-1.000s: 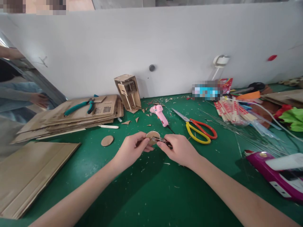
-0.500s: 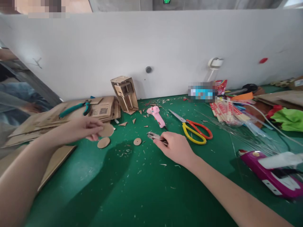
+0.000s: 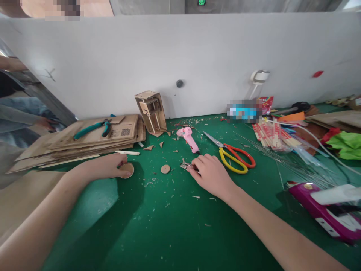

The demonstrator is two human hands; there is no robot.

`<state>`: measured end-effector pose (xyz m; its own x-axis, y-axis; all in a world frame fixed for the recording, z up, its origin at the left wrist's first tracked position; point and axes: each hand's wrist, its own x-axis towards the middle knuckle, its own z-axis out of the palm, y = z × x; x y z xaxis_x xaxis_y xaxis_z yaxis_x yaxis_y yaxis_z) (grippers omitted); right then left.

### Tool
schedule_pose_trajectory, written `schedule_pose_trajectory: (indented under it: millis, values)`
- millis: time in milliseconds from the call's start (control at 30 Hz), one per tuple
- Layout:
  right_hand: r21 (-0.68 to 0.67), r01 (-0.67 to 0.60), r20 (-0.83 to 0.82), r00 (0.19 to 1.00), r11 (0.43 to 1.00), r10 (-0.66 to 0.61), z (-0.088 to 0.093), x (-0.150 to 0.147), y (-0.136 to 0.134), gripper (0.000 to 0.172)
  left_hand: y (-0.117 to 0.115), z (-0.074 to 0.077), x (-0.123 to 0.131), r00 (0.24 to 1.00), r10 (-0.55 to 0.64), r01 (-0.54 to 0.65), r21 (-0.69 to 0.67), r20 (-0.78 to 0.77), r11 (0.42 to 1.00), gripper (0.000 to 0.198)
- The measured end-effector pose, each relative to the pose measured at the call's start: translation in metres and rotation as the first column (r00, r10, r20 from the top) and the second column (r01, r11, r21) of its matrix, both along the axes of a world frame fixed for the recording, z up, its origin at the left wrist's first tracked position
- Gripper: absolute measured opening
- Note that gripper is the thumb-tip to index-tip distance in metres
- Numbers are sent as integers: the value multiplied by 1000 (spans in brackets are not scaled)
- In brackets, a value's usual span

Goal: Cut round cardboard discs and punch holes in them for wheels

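The left hand (image 3: 111,166) has lowered to a cardboard disc (image 3: 126,170) at left, fingers narrow, grip unclear; the metal hand tool (image 3: 185,165) clasped in the right hand (image 3: 212,173) meets no cardboard.

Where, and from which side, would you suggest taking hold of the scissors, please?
I'd take the scissors by the red loop and yellow loop, coming from the near right: they lie flat, loops nearer the person, blades pointing away to the left, so this should avoid the tips.
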<state>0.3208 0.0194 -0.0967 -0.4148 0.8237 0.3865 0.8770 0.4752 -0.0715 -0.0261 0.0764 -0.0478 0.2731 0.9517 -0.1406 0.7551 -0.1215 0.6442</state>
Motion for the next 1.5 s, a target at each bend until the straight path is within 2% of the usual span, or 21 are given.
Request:
schedule_pose_trajectory:
  millis: [67,100,167,233,300,367,467,600,700,800,900,1033,1200,1300,1433,1500]
  values:
    - [0,9,-2,1000,1000,-9,0,-1,0,29,-6,3,11,993,-23,22,-13,-120,1000,27]
    - [0,12,-5,1000,1000,-12,0,-1,0,28,-9,5,18,992,-37,35,-18,-117,999,26]
    - [-11,4,-17,1000,1000,-5,0,-1,0,25,-15,9,33,996,-92,91,-72,-17,993,19]
    - [-33,-27,-31,999,999,26,-1,-1,0,19,-21,11,48,970,-219,236,-181,109,955,15]
    - [-63,-68,-48,997,996,65,0,-1,-1,14,-25,11,60,951,-268,298,-224,156,928,16]
    - [-86,-97,-75,993,992,91,0,-2,-2,12,-28,11,68,948,-295,312,-157,120,937,17]
    - [-84,-97,-117,989,992,87,1,-3,-3,18,-28,10,74,946,-322,322,5,31,947,19]
    - [18,14,-57,998,1000,-12,11,0,-1,26,-26,8,77,978,-205,196,158,43,968,24]
    - [98,224,123,964,970,-236,23,12,1,29,-28,7,84,975,-82,41,196,208,980,25]
    - [87,452,280,844,888,-457,30,29,1,30,-32,6,94,895,26,-81,104,444,991,25]
    - [-70,601,374,756,796,-538,33,42,2,36,-37,5,103,781,96,-102,-25,617,995,24]
    - [-284,638,408,756,716,-512,35,54,10,37,-41,5,110,709,131,-65,-120,693,991,24]
    - [-365,650,390,757,666,-525,34,70,23,30,-44,3,113,676,157,-49,-168,720,985,22]
    - [-374,642,340,766,669,-545,32,78,27,28,-48,2,118,655,157,-66,-151,739,986,20]
    - [-336,662,243,748,670,-618,33,83,30,25,-52,0,125,552,174,-92,-148,815,985,20]
    - [-331,630,39,753,703,-657,34,82,32,25,-54,0,128,501,197,-106,-166,843,980,22]
